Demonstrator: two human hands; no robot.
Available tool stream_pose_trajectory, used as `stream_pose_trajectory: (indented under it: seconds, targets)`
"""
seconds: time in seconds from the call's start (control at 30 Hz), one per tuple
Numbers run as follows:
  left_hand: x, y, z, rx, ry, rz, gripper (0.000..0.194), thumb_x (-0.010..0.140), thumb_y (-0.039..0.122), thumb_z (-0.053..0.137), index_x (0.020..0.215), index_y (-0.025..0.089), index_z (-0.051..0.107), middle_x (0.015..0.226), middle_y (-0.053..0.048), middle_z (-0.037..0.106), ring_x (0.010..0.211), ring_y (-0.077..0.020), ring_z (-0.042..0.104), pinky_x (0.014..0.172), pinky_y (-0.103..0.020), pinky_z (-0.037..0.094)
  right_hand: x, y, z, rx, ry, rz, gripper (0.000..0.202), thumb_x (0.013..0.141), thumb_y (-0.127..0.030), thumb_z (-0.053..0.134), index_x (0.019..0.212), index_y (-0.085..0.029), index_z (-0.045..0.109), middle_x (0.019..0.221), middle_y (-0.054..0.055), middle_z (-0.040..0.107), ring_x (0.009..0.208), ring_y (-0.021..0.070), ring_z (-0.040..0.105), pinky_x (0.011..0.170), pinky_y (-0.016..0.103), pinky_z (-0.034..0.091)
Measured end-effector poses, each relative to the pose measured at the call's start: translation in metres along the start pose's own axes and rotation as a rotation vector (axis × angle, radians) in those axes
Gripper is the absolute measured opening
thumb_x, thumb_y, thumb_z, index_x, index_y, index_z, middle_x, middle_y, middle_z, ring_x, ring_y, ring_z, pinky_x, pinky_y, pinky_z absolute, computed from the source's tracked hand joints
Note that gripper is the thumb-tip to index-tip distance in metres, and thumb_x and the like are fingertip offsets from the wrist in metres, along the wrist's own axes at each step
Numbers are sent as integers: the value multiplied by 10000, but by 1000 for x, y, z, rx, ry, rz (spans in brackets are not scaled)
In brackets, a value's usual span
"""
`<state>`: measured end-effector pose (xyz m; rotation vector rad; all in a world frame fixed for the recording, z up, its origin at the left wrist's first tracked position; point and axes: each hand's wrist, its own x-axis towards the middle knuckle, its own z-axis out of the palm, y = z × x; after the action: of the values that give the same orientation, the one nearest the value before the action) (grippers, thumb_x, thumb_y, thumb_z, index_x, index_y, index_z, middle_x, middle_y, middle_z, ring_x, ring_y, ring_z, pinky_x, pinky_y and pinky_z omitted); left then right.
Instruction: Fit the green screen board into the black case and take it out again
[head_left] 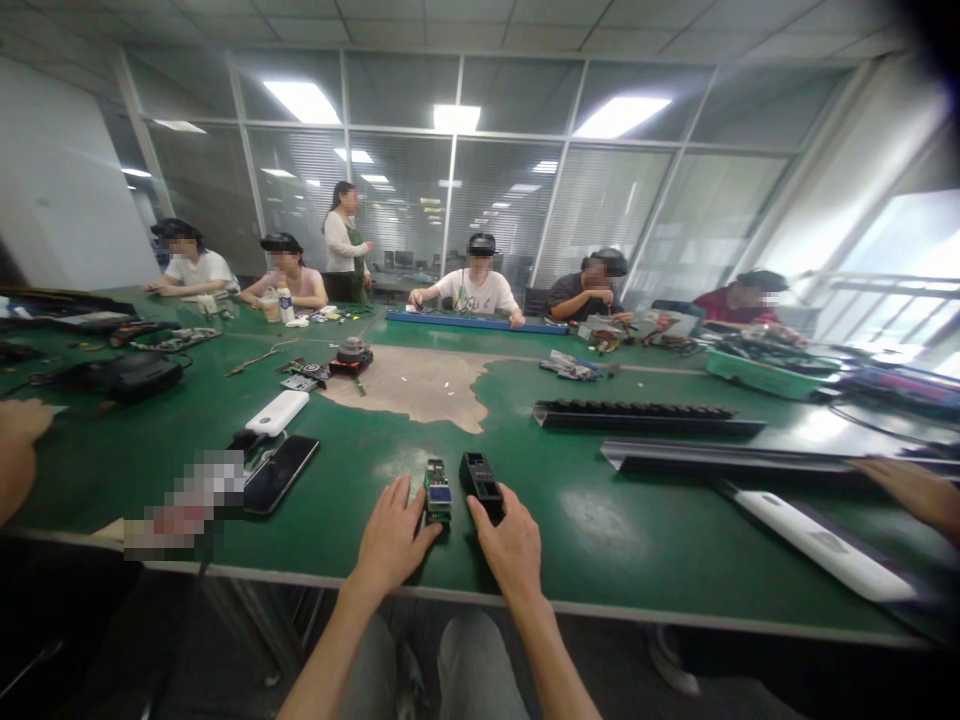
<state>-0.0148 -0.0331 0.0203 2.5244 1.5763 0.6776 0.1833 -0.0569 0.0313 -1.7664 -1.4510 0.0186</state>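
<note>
A narrow green circuit board (pixel 436 478) with a small blue-violet screen stands close to the table's front edge. My left hand (pixel 391 535) is at its left side, fingers along that edge and thumb at the near end, lightly gripping it. Just to the right is a black plastic case (pixel 480 478) with rectangular openings in its top. Around its near end my right hand (pixel 510 535) is closed, thumb on the left side and fingers on the right. The board and the case lie apart, roughly parallel.
On the green table (pixel 360 425) lie a dark phone (pixel 281 475) and a white power bank (pixel 277 412) to the left. At right are black metal channels (pixel 675 458) and a long white device (pixel 825 545). Other people's hands reach in from both sides; several people sit opposite.
</note>
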Motion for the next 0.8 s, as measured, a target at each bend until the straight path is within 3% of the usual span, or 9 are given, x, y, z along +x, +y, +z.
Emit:
stream_pose_trajectory:
  seconds: [0.13,0.33,0.6,0.8]
  targets:
    - [-1,1,-1,8,3,2,560,932,523,447,1391,203,457,1521,-154,359,1409,-311,321,1145,-514,274,-2,-24,-9,103,21,57,514,854,-552,522,1196,-178,606,1093,108,694,1011,253,645,879,343,459]
    - [-1,4,-3,30,12,7,549,923,484,485,1387,191,458,1509,-162,376,1410,-312,318,1142,-511,286,-2,-57,-10,122,12,-18,486,860,-547,528,1156,-175,625,1063,111,700,990,246,650,871,327,449]
    - [-2,5,-6,39,-1,2,550,930,454,468,1415,198,423,1504,-162,386,1409,-304,325,1139,-519,291,-7,-78,-3,-70,-20,-7,439,873,-498,539,1153,-165,600,944,104,706,897,247,659,798,317,416]
    - [-1,5,-6,37,-17,2,543,898,328,475,1413,164,427,1502,-166,388,1412,-307,317,1144,-508,288,-5,-89,0,-135,-4,-56,349,881,-472,538,1058,-180,609,892,88,697,877,251,646,803,329,376]
